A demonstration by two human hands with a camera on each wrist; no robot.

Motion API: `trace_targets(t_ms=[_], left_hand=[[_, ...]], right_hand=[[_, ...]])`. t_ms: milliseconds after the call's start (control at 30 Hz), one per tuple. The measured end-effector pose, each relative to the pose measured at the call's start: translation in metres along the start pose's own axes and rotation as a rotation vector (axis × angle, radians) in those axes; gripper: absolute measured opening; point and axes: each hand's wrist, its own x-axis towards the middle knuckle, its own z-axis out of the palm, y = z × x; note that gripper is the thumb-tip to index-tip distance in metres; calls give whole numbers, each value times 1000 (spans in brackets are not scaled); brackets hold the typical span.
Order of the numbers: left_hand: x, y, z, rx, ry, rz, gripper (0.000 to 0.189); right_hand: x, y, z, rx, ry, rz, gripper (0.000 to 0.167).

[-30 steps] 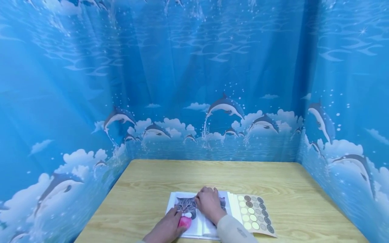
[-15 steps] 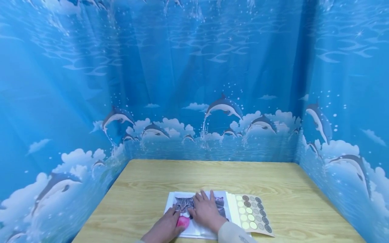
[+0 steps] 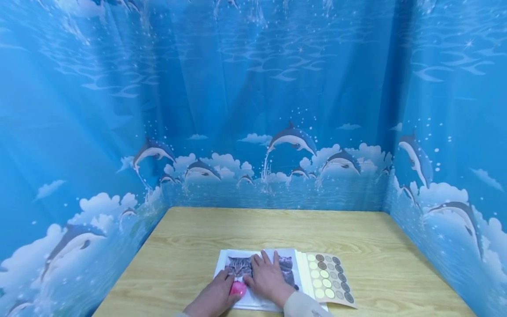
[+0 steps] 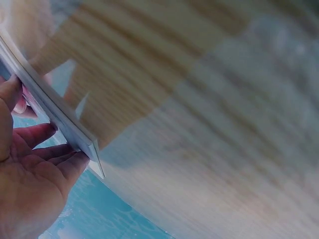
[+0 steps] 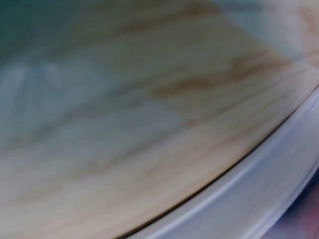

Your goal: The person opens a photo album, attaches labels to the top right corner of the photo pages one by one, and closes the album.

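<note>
An open book (image 3: 257,301) with white pages and grey tabby cat pictures (image 3: 239,266) lies near the table's front edge. A round pink shape (image 3: 238,289) shows low on its left page. My left hand (image 3: 215,293) rests on the left page's lower corner, beside the pink shape. In the left wrist view, its fingers (image 4: 45,152) reach out over the book's edge (image 4: 75,132). My right hand (image 3: 270,276) lies flat with fingers spread across the middle and right page, covering part of a cat picture. The right wrist view shows mostly table, with the book's pale edge (image 5: 234,189) below.
A sheet of round stickers (image 3: 332,278), in pale yellow, brown, grey and dark rows, sticks out from the book's right side. The wood-grain table (image 3: 253,226) is enclosed by blue dolphin-print curtains (image 3: 222,105).
My right hand's fingers were bent near the book's middle; they have straightened and spread flat on the page. The left hand has stayed on the left page.
</note>
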Motion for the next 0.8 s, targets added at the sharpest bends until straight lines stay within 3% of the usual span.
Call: trace_targets(t_ms=[400, 667, 800], left_hand=[[-1, -1, 1, 3, -5, -6, 63], [-3, -1, 1, 6, 70, 45, 61], [-3, -1, 0, 5, 70, 49, 61]], right_hand=[[-4, -2, -2, -4, -12, -4, 71], [-4, 2, -5, -5, 2, -11, 68], [-2, 6, -4, -4, 11, -10, 67]])
